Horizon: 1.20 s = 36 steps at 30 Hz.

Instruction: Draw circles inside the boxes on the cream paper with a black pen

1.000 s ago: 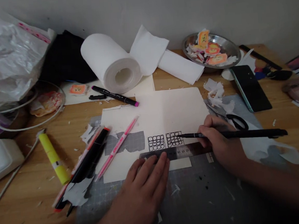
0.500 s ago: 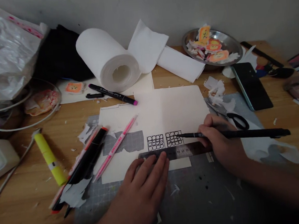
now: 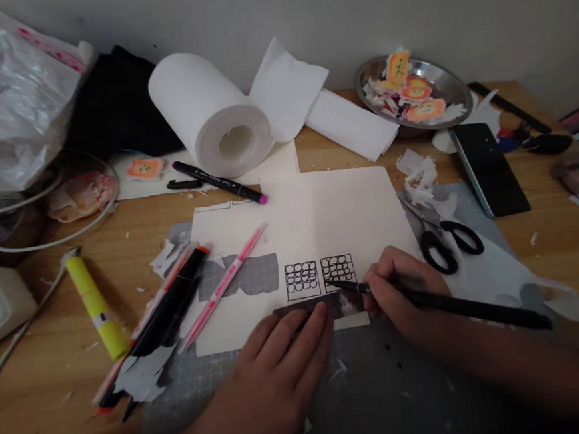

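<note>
head view | right hand (image 3: 400, 295) pinches long black pen (image 3: 457, 305), tip at lower edge of right-hand grid of black-outlined circles (image 3: 338, 269) on cream paper sheet (image 3: 329, 214) | left hand (image 3: 280, 358) fingers spread flat, pressing dark metal ruler (image 3: 326, 304) | black-handled scissors (image 3: 444, 238), pink pen (image 3: 227, 283), white tissue roll (image 3: 212, 119) around on wooden worktop (image 3: 51, 369)

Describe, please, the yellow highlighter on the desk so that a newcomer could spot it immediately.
Start at the white paper roll near the wall and come down left across the wooden desk. The yellow highlighter lies alone on bare wood, left of the black and pink markers. It is the only stubby, bright yellow pen.
</note>
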### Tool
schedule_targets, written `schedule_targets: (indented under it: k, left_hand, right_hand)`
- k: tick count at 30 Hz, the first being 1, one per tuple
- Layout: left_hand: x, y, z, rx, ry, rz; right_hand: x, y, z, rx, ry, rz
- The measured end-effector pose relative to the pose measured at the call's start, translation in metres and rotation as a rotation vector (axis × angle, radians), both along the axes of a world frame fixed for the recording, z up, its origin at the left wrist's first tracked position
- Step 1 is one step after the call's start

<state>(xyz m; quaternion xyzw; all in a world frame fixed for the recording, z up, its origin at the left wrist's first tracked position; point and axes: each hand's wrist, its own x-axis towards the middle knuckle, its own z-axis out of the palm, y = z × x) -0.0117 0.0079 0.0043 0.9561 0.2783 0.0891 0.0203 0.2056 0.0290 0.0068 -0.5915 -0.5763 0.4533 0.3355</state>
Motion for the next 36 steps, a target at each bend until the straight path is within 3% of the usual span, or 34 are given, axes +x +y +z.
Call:
schedule_targets:
  k: [36]
  left_hand:
    - [-0.0004,-0.0003,-0.0002,-0.008,-0.002,0.018]
  right_hand:
    - [-0.0006,0.0047,-0.0042,-0.037,0.079,-0.011]
